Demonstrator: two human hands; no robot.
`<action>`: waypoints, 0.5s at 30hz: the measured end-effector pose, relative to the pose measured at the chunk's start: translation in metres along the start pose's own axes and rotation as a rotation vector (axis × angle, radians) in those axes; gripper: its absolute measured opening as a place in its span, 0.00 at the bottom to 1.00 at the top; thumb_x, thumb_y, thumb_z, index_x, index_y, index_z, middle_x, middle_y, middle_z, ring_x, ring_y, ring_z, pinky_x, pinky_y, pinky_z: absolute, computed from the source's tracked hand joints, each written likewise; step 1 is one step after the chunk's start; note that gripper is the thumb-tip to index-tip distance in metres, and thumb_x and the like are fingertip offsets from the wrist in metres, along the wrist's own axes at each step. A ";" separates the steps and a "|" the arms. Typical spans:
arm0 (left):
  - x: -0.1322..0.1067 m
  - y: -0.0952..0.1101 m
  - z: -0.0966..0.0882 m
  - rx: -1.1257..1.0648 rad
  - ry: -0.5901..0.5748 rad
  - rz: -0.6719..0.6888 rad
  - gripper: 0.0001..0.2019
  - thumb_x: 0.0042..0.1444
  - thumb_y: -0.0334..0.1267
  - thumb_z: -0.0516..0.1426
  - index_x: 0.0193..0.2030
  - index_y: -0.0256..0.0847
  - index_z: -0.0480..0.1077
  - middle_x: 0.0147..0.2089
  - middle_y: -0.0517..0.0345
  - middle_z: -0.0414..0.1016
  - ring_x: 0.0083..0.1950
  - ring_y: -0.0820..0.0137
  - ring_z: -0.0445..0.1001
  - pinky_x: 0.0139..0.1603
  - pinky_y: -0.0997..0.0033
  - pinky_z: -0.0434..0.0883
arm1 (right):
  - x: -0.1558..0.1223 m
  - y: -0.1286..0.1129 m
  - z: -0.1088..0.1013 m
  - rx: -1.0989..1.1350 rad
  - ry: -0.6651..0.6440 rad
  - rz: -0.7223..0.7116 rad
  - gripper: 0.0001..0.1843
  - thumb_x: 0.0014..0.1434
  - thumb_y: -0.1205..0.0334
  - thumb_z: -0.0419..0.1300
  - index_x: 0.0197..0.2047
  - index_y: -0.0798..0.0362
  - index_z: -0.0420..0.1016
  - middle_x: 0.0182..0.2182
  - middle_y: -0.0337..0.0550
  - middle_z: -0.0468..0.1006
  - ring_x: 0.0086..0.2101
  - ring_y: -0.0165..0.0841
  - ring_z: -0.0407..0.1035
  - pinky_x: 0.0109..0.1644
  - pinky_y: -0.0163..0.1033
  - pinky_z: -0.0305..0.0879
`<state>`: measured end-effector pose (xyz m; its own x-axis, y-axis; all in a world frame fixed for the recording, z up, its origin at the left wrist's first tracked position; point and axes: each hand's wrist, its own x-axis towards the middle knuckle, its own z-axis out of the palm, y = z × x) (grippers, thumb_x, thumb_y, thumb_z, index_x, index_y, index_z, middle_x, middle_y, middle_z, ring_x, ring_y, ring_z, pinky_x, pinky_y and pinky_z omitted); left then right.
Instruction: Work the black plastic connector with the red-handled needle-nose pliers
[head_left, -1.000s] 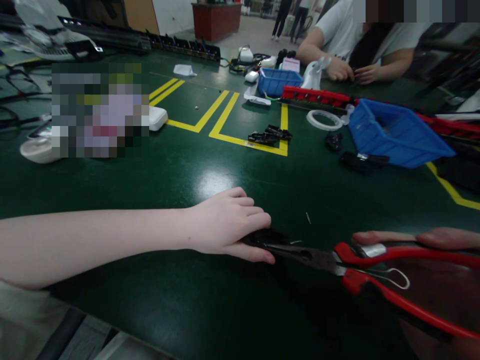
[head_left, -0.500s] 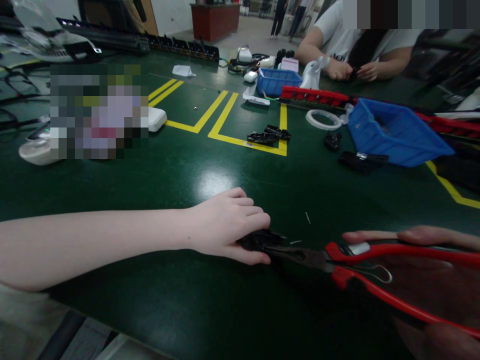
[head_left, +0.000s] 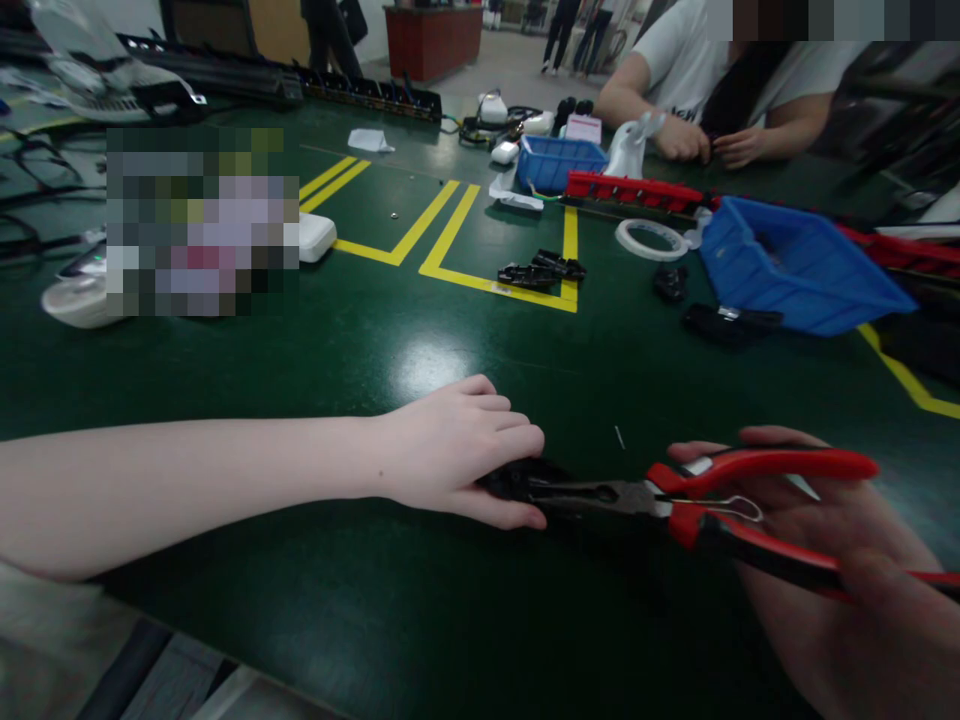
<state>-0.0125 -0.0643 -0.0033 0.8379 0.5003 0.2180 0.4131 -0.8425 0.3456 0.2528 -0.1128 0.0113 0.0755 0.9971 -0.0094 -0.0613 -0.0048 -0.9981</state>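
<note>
My left hand rests on the green table, its thumb and fingers closed on a small black part that they mostly cover. In my right hand lies a pair of red-handled long-nose pliers, the handles spread across the palm with the thumb over the lower one. The pliers' jaws reach left to the black part and touch it; whether they clamp it I cannot tell. A thin wire loop shows between the handles. Just above the pliers a short pin-like piece lies on the table.
Two black parts lie inside yellow tape lines. Farther right are a tape roll, a black clip-like piece and a blue bin. Red strips run behind them. A co-worker's hands hold something dark across the table.
The pliers have turned to lie more level, and their handles and my right hand have shifted up and left. My left hand stays on the black part.
</note>
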 end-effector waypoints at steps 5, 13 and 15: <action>0.000 -0.001 0.000 0.003 -0.008 0.001 0.22 0.67 0.58 0.53 0.41 0.37 0.70 0.35 0.57 0.75 0.36 0.65 0.73 0.44 0.64 0.62 | -0.002 0.003 -0.002 0.055 0.081 0.096 0.19 0.46 0.51 0.70 0.43 0.42 0.80 0.43 0.45 0.83 0.45 0.47 0.79 0.42 0.47 0.80; 0.000 0.000 0.000 0.018 0.008 0.011 0.23 0.66 0.58 0.54 0.40 0.37 0.70 0.34 0.59 0.74 0.35 0.66 0.72 0.44 0.64 0.61 | 0.004 -0.001 -0.003 0.027 0.099 0.130 0.21 0.38 0.47 0.74 0.37 0.42 0.81 0.38 0.46 0.84 0.42 0.49 0.79 0.39 0.48 0.80; 0.000 0.000 0.000 0.016 0.007 0.011 0.23 0.66 0.58 0.53 0.40 0.37 0.70 0.34 0.59 0.74 0.35 0.66 0.72 0.44 0.64 0.61 | 0.005 -0.001 -0.003 0.035 0.135 0.169 0.23 0.34 0.46 0.76 0.36 0.41 0.81 0.37 0.46 0.84 0.41 0.49 0.80 0.38 0.48 0.81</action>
<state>-0.0124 -0.0640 -0.0036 0.8400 0.4924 0.2280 0.4095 -0.8510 0.3289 0.2558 -0.1080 0.0118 0.1933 0.9632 -0.1870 -0.1183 -0.1663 -0.9790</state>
